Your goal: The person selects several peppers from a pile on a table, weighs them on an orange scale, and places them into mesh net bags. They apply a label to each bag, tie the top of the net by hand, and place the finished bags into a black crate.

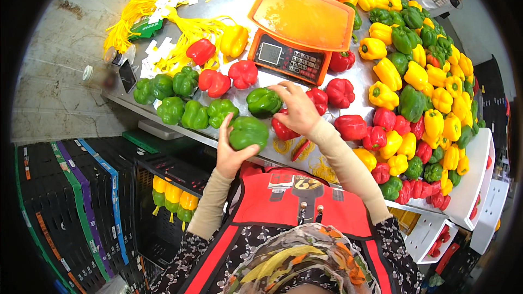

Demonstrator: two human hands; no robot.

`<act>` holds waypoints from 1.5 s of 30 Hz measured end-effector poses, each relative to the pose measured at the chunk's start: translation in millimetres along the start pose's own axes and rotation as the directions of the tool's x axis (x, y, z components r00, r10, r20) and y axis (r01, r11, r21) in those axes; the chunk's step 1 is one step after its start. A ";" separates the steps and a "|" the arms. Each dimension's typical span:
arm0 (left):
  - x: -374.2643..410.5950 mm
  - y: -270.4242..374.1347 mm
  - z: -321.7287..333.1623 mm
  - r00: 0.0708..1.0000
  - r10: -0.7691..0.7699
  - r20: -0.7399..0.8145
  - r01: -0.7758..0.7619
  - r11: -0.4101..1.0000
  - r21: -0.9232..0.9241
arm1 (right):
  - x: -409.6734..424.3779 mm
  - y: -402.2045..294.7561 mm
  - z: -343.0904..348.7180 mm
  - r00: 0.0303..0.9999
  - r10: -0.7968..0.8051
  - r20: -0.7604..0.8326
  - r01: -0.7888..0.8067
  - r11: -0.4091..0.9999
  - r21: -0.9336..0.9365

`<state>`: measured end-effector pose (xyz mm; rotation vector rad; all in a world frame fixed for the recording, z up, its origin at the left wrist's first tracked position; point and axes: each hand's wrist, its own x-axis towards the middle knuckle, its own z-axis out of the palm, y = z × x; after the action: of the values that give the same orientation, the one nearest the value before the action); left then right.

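My left hand (233,150) holds a green bell pepper (248,133) above the table's front edge, its thumb below and fingers at the left. The fingers and thumb of my right hand (300,108) are spread about the right end of another green bell pepper (263,102); whether they grip it is unclear. Partly under that hand lies a red bell pepper (284,127). Left of my hands sit several green bell peppers (195,115), with red bell peppers (214,83) behind them. An orange digital scale (304,16) with a bare pan stands beyond.
A large heap of yellow, green and red bell peppers (433,85) covers the table's right side. Yellow tie strips (192,28) with white tags lie at the back left, near a phone (127,76). Rubber bands (322,167) lie near me. Black crates (73,204) stand below left.
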<state>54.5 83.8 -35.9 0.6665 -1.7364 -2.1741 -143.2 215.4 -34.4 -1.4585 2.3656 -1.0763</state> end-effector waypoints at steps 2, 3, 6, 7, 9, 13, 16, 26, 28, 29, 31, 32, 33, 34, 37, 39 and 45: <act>-0.8 7.1 -11.1 0.977 -0.185 0.102 0.210 0.811 -0.545 | 18.7 8.2 23.7 0.988 0.021 0.152 0.003 0.987 -0.158; 0.9 13.0 -19.9 0.956 -0.216 0.201 0.294 0.644 -0.707 | 27.3 11.3 37.0 0.971 0.037 0.238 0.016 0.976 -0.216; 32.5 44.0 -26.1 0.991 -0.099 0.091 0.133 0.804 -0.579 | 41.6 11.9 48.5 0.935 0.105 0.338 -0.009 0.962 -0.274; 48.0 56.6 -24.4 0.999 -0.033 0.034 0.044 0.901 -0.431 | 42.3 8.7 48.9 0.932 0.119 0.343 -0.027 0.965 -0.262; 89.2 76.4 -8.0 0.990 0.126 -0.059 -0.133 0.983 -0.130 | 38.9 1.4 50.6 0.918 0.246 0.312 -0.178 0.956 -0.231; 192.3 98.7 34.3 0.875 0.474 0.094 -0.470 0.787 0.401 | 20.2 -2.7 57.3 0.956 0.215 0.201 -0.148 0.942 -0.302; 259.3 101.8 82.7 0.706 0.674 0.218 -0.642 0.479 0.599 | 0.2 -18.5 33.0 0.996 0.085 0.036 -0.075 0.972 -0.225; 340.4 57.0 122.5 0.763 0.513 0.394 -0.613 0.377 0.695 | -97.7 21.2 -68.1 0.891 0.298 -0.342 -0.357 0.926 -0.123; 312.0 64.9 125.7 0.639 0.672 0.373 -0.703 0.314 0.638 | -96.4 34.3 -82.1 0.848 0.341 -0.405 -0.453 0.863 -0.222; 295.3 67.5 129.6 0.565 0.742 0.361 -0.745 0.270 0.610 | -95.7 45.3 -84.9 0.833 0.376 -0.406 -0.496 0.832 -0.247; 249.9 64.2 120.0 0.626 0.722 0.295 -0.718 0.386 0.579 | -80.7 66.4 -83.3 0.819 0.456 -0.349 -0.556 0.781 -0.283; 227.7 51.4 114.0 0.636 0.713 0.294 -0.716 0.404 0.569 | -72.0 78.3 -78.1 0.814 0.503 -0.291 -0.578 0.756 -0.309; 203.9 35.9 108.2 0.716 0.640 0.277 -0.669 0.518 0.533 | -63.6 90.4 -71.1 0.804 0.549 -0.230 -0.595 0.728 -0.340; 178.3 41.9 107.3 0.740 0.493 0.456 -0.672 0.560 0.485 | -57.4 103.5 -63.0 0.788 0.596 -0.157 -0.610 0.718 -0.335; 121.0 16.4 105.4 0.697 0.271 0.664 -0.696 0.476 0.537 | -47.2 117.5 -58.0 0.811 0.569 -0.134 -0.581 0.760 -0.291; 111.7 -5.2 105.4 0.705 0.157 0.692 -0.679 0.430 0.595 | -48.3 119.6 -57.9 0.818 0.557 -0.143 -0.573 0.774 -0.270; 132.7 -16.3 120.0 0.753 -0.006 0.658 -0.616 0.346 0.707 | -42.5 114.6 -60.1 0.790 0.578 -0.206 -0.613 0.752 -0.241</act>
<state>-119.5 123.8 -54.9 -0.2769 -3.0686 -0.9503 -232.1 310.6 -74.4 -0.5846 2.8671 -0.6660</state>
